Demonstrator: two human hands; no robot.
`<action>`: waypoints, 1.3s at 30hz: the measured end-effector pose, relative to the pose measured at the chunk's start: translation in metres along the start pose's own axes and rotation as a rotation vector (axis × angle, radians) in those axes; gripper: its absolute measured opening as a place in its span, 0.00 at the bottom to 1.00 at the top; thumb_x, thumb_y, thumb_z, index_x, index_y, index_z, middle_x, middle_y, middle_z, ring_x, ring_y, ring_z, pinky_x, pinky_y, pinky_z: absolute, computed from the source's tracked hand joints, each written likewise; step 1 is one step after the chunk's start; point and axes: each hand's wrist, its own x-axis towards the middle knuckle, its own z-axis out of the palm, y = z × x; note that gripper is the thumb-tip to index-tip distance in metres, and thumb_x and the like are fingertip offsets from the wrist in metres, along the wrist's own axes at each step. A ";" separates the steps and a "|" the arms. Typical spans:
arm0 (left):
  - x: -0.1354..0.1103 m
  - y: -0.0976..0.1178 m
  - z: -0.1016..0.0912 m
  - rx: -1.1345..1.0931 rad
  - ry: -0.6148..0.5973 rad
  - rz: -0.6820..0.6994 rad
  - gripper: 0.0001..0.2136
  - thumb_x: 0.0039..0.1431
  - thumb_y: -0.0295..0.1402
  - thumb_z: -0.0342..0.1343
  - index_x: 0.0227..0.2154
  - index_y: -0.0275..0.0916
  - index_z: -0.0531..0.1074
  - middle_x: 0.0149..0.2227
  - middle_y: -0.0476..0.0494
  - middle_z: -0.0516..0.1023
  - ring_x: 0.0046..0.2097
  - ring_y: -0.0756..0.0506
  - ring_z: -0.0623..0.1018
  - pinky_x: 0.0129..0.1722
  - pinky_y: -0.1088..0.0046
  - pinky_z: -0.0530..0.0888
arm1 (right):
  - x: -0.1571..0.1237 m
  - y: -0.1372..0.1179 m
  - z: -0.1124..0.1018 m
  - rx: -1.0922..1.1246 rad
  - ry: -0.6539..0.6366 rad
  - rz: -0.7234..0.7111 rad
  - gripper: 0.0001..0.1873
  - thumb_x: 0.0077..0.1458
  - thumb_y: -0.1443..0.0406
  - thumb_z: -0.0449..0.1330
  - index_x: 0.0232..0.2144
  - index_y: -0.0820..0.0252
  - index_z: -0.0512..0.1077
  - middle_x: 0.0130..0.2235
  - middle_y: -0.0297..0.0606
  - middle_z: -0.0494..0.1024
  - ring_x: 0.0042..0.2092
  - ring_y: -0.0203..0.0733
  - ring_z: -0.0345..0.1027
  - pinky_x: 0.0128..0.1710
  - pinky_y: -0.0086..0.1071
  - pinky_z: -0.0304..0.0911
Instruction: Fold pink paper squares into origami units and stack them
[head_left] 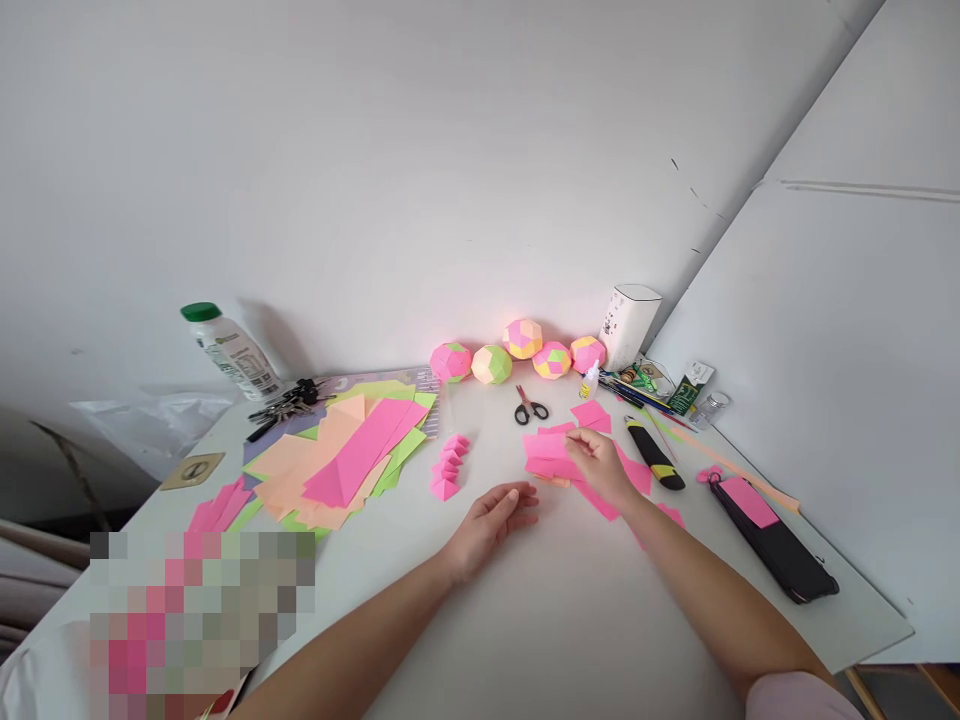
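My right hand [600, 463] rests on a loose pile of pink paper squares [551, 452] on the white table [555, 620], its fingers pinching the top sheet. Nearer to me, my left hand [491, 522] lies on the bare tabletop with its fingers loosely curled and nothing in it. A short row of small folded pink paper pieces [448, 466] stands to the left of the hands. Small black-handled scissors [530, 407] lie just beyond the pink pile.
A spread of pink, peach and green sheets [345, 455] covers the left. Several paper polyhedron balls [523, 338] line the wall. Also here: white bottle [229, 350], keys [289, 400], glue bottle [589, 380], white container [628, 325], black-yellow knife [654, 455], black case [776, 545], pens [637, 392].
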 end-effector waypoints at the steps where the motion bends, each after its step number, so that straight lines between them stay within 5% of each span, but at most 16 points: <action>1: 0.001 0.001 0.000 -0.042 0.005 0.003 0.17 0.57 0.43 0.52 0.44 0.37 0.70 0.51 0.36 0.68 0.52 0.40 0.69 0.48 0.61 0.69 | -0.006 -0.007 0.005 0.153 0.000 0.079 0.10 0.53 0.60 0.54 0.27 0.61 0.69 0.26 0.35 0.72 0.30 0.39 0.67 0.33 0.32 0.65; 4: 0.001 0.003 0.002 -0.052 -0.033 0.035 0.18 0.56 0.42 0.54 0.45 0.37 0.69 0.51 0.36 0.68 0.52 0.40 0.69 0.48 0.61 0.69 | -0.029 -0.019 0.023 0.462 -0.004 0.278 0.13 0.50 0.56 0.58 0.26 0.61 0.68 0.23 0.31 0.68 0.24 0.35 0.65 0.27 0.31 0.65; 7: 0.000 0.003 0.004 0.042 -0.017 0.042 0.15 0.55 0.41 0.55 0.38 0.35 0.70 0.41 0.39 0.75 0.45 0.43 0.73 0.47 0.64 0.69 | -0.051 -0.018 0.035 0.508 -0.117 0.390 0.14 0.51 0.55 0.58 0.25 0.61 0.67 0.23 0.32 0.69 0.22 0.34 0.63 0.24 0.30 0.63; 15: 0.006 -0.003 -0.001 0.056 0.251 0.044 0.17 0.47 0.46 0.59 0.27 0.36 0.63 0.22 0.50 0.73 0.23 0.51 0.72 0.24 0.75 0.69 | -0.069 -0.006 0.034 0.403 -0.391 0.211 0.07 0.54 0.64 0.55 0.26 0.59 0.62 0.20 0.28 0.66 0.22 0.33 0.61 0.23 0.28 0.60; 16: 0.007 -0.002 -0.002 0.068 0.240 0.037 0.17 0.47 0.46 0.59 0.27 0.37 0.63 0.20 0.51 0.72 0.20 0.52 0.71 0.20 0.76 0.68 | -0.069 -0.005 0.034 0.406 -0.392 0.178 0.03 0.54 0.65 0.54 0.31 0.59 0.62 0.22 0.29 0.67 0.23 0.33 0.62 0.23 0.28 0.60; 20: 0.006 0.002 -0.006 0.129 0.174 -0.036 0.17 0.48 0.46 0.58 0.27 0.37 0.62 0.15 0.54 0.70 0.14 0.53 0.66 0.12 0.80 0.62 | -0.071 -0.006 0.034 0.402 -0.360 0.068 0.20 0.51 0.69 0.54 0.46 0.53 0.57 0.38 0.36 0.69 0.27 0.33 0.65 0.24 0.28 0.61; 27: 0.004 0.000 -0.009 0.231 0.104 -0.081 0.17 0.48 0.47 0.58 0.26 0.37 0.64 0.12 0.56 0.65 0.13 0.54 0.64 0.12 0.81 0.61 | -0.068 -0.006 0.037 0.326 -0.354 -0.113 0.05 0.51 0.62 0.59 0.29 0.58 0.70 0.35 0.38 0.68 0.29 0.36 0.64 0.23 0.29 0.62; 34: -0.003 0.001 -0.001 0.442 -0.027 -0.053 0.19 0.57 0.50 0.45 0.30 0.37 0.66 0.16 0.54 0.66 0.17 0.53 0.66 0.18 0.78 0.64 | -0.066 -0.005 0.038 0.368 -0.247 0.080 0.11 0.52 0.57 0.59 0.25 0.59 0.69 0.32 0.35 0.67 0.23 0.32 0.62 0.19 0.29 0.63; 39: -0.007 0.006 0.002 0.464 -0.087 -0.025 0.23 0.60 0.50 0.39 0.28 0.35 0.68 0.20 0.49 0.68 0.22 0.52 0.68 0.21 0.76 0.64 | -0.065 -0.008 0.038 0.361 -0.238 0.093 0.12 0.49 0.58 0.62 0.23 0.59 0.68 0.30 0.34 0.65 0.22 0.31 0.60 0.19 0.29 0.61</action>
